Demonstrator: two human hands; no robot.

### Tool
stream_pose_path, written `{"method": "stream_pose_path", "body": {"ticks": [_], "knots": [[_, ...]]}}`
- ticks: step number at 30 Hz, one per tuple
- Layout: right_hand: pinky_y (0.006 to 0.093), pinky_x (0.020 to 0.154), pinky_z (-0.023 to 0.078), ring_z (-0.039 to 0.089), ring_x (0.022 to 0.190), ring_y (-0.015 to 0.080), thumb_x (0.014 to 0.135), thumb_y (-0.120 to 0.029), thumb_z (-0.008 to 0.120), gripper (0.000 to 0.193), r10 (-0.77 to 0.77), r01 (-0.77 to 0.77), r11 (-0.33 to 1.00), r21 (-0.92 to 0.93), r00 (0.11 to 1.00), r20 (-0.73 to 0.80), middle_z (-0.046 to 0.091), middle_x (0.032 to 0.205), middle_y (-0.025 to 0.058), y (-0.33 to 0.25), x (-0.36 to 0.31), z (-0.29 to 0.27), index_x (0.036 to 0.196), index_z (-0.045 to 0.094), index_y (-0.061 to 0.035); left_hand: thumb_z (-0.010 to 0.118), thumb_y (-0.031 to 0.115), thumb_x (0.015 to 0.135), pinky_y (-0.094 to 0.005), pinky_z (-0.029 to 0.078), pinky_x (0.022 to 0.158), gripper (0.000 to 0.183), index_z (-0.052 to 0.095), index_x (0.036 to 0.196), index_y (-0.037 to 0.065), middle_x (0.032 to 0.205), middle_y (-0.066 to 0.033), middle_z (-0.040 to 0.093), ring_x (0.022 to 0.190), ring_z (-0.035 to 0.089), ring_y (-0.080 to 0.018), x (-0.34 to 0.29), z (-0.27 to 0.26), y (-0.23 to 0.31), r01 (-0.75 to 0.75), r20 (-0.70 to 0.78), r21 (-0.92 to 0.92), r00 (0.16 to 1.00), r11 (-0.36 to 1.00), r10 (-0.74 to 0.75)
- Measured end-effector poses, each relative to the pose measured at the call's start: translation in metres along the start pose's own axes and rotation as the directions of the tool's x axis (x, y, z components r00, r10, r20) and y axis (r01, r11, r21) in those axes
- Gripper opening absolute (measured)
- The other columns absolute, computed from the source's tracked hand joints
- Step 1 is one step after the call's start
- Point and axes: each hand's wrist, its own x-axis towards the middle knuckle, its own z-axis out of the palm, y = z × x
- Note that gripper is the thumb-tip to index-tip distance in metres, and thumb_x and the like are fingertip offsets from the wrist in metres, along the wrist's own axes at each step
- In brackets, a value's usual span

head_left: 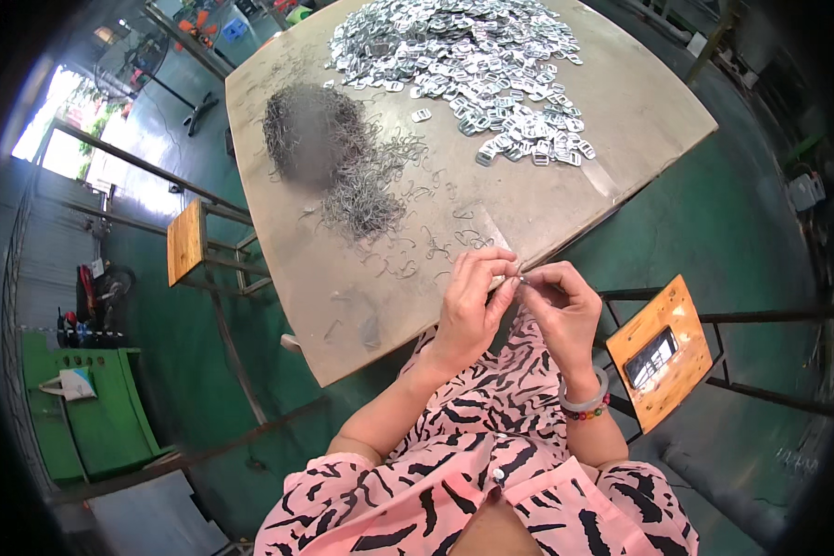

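My left hand point(475, 306) and my right hand point(562, 310) meet at the table's near right edge, fingers closed in a pinch. Between their fingertips a small shiny metal piece point(523, 279) shows; most of it is covered, so its kind cannot be made out. Several loose bent wire hooks point(435, 243) lie just beyond my left hand. Farther left is a tangled heap of these thin wire hooks point(366, 206), with a taller dark part point(310, 134). A large pile of flat silver metal buckles point(454, 46) covers the far side of the table, spilling toward the right edge.
The worn tabletop point(287, 269) ends just in front of my lap. To my right a wooden stool point(663, 371) carries a dark phone point(651, 359). Another wooden stool point(186, 243) stands left of the table. A green cabinet point(93, 408) with a white bag is at far left.
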Motion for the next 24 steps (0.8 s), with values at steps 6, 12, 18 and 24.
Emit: {"method": "stream_pose_path", "body": {"ticks": [6, 12, 18, 24], "knots": [[0.0212, 0.058, 0.046, 0.059, 0.068, 0.0108, 0.075, 0.008, 0.061, 0.011, 0.041, -0.006, 0.992, -0.128, 0.959, 0.279, 0.061, 0.077, 0.0068, -0.010, 0.023, -0.018, 0.085, 0.064, 0.0041, 0.057, -0.003, 0.082, -0.0327, 0.047, 0.073, 0.016, 0.056, 0.098, 0.002, 0.091, -0.0122, 0.058, 0.084, 0.059, -0.0284, -0.015, -0.003, -0.011, 0.110, 0.028, -0.221, 0.994, 0.969, -0.106], [0.0238, 0.053, 0.046, 0.055, 0.062, 0.0097, 0.090, -0.010, 0.050, 0.021, 0.023, 0.013, 0.978, -0.208, 0.985, 0.168, 0.061, 0.073, 0.0070, 0.048, 0.163, -0.089, 0.095, 0.064, 0.0059, 0.053, 0.003, 0.088, -0.0318, 0.045, 0.071, 0.007, 0.051, 0.095, 0.002, 0.087, -0.0096, 0.055, 0.083, 0.058, -0.0240, 0.001, 0.010, -0.002, 0.161, 0.150, -0.370, 0.982, 0.915, -0.113], [0.0314, 0.059, 0.049, 0.061, 0.065, 0.0203, 0.076, -0.010, 0.064, 0.027, -0.286, 0.417, 0.651, -0.634, 0.909, 0.304, 0.065, 0.079, 0.0154, 0.174, 0.272, -0.075, 0.096, 0.064, 0.0067, 0.052, 0.001, 0.087, -0.0315, 0.046, 0.067, 0.005, 0.049, 0.091, -0.001, 0.082, -0.0098, 0.053, 0.075, 0.059, -0.0217, -0.018, 0.015, 0.003, 0.138, 0.062, -0.388, 0.990, 0.912, -0.123], [0.0316, 0.065, 0.048, 0.062, 0.070, 0.0233, 0.053, 0.000, 0.069, 0.029, 0.099, 0.149, 0.670, -0.727, 0.953, 0.287, 0.061, 0.070, 0.0150, 0.168, 0.269, -0.070, 0.080, 0.061, 0.0072, 0.051, 0.001, 0.088, -0.0314, 0.047, 0.066, 0.005, 0.048, 0.092, -0.001, 0.083, -0.0092, 0.054, 0.074, 0.060, -0.0200, -0.026, 0.008, 0.003, 0.088, 0.012, -0.403, 0.996, 0.911, -0.091]]}}
